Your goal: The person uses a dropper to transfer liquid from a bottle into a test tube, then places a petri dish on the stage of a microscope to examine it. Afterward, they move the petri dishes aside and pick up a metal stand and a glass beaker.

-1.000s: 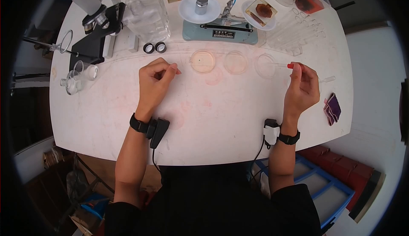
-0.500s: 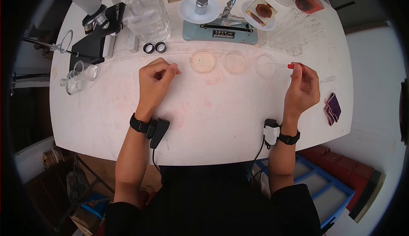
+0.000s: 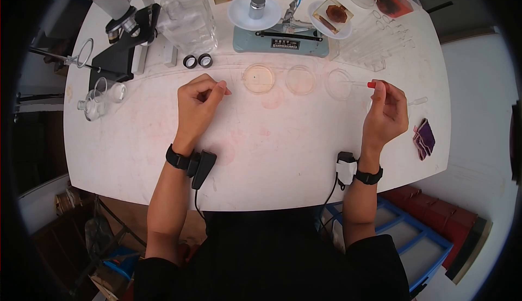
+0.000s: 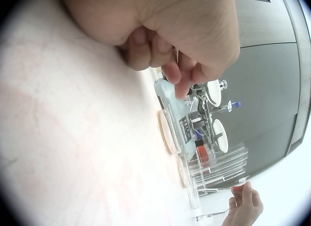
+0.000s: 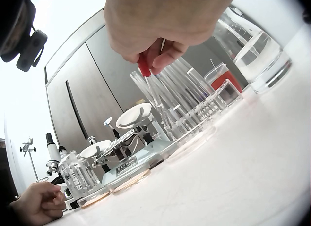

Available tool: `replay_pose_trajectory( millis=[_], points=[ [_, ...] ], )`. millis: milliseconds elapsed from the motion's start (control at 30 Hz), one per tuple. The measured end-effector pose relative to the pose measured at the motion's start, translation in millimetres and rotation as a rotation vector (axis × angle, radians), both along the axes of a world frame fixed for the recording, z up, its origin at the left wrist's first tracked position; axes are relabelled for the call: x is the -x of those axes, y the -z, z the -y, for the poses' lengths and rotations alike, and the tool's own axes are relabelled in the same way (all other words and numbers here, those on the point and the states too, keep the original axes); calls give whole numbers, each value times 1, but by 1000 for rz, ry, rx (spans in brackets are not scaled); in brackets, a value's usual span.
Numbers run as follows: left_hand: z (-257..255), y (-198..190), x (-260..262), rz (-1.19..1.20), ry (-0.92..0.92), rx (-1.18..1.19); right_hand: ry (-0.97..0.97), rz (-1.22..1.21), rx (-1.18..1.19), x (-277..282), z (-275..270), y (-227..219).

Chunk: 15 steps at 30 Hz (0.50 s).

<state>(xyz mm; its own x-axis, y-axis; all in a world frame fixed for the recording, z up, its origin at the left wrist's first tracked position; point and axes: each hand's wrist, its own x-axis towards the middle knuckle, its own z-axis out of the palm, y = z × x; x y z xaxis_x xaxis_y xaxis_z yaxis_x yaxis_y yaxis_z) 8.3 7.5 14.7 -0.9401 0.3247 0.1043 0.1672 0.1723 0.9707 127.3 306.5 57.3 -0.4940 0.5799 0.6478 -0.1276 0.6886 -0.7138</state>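
Note:
My right hand pinches the red rubber bulb of a glass dropper between thumb and fingers. The dropper's clear tube points left, its end over the right-hand petri dish. In the right wrist view the red bulb shows under the fingertips, with the tube slanting down. My left hand rests on the table with its fingers loosely curled, and nothing shows in it. Beside it lies a petri dish with a yellowish layer. A paler petri dish lies in the middle of the row.
A balance stands behind the dishes. At the left are a microscope, glass bottles and two black-rimmed rings. Test tubes stand at the back right. A glass vessel with clear liquid and a folded purple cloth are rightward.

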Motion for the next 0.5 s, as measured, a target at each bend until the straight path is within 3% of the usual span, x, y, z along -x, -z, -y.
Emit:
replay_pose_trajectory(
  millis=[500],
  points=[
    [0,0,0,-15,6,10,0,-17,-8,0,-1,2]
  ],
)
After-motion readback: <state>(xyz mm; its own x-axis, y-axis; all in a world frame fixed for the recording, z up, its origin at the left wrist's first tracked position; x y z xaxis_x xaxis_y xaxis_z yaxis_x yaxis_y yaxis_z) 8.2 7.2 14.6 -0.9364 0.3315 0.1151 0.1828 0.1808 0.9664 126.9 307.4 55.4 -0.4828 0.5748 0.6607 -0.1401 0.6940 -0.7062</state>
